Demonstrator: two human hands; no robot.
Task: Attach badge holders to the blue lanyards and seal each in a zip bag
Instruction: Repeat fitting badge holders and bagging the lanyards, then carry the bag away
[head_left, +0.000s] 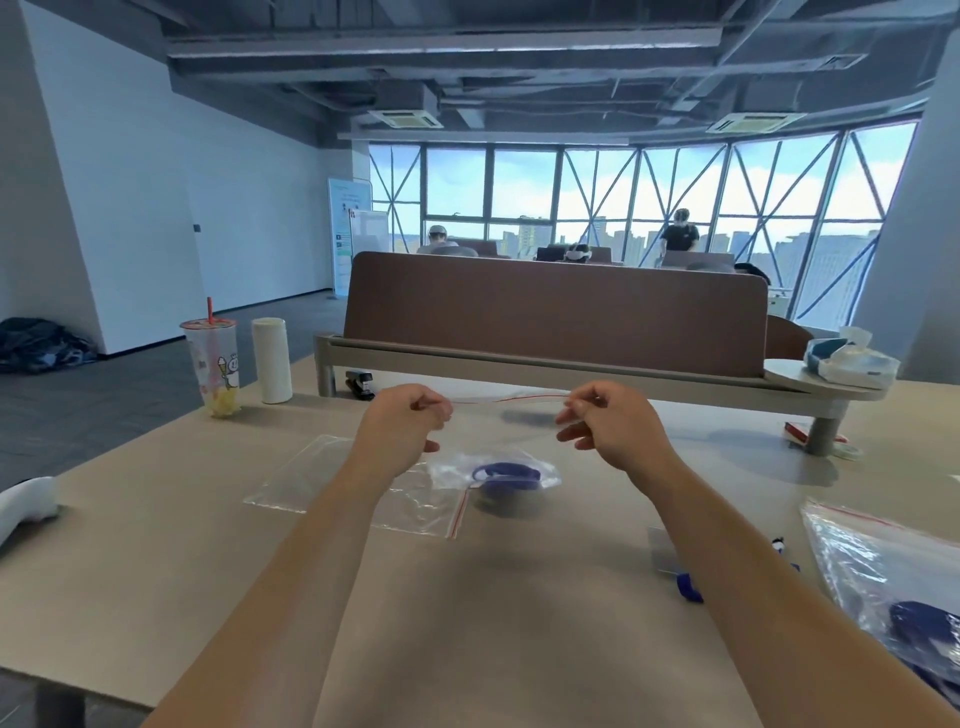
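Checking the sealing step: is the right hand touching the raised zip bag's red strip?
Touching. The head view shows the right hand pinching the right end of the red strip on the zip bag.

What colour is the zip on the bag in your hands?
Red. The zip shows best in the head view.

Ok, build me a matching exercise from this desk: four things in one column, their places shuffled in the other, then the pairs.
Things
1. zip bag with blue lanyard
2. empty zip bag
3. drink cup
4. tissue pack

Places
A. on the raised shelf at far right
B. flat on the table
C. pinched at its top edge between left hand and right hand
D. standing beside the white canister

Pairs: 1-C, 2-B, 3-D, 4-A
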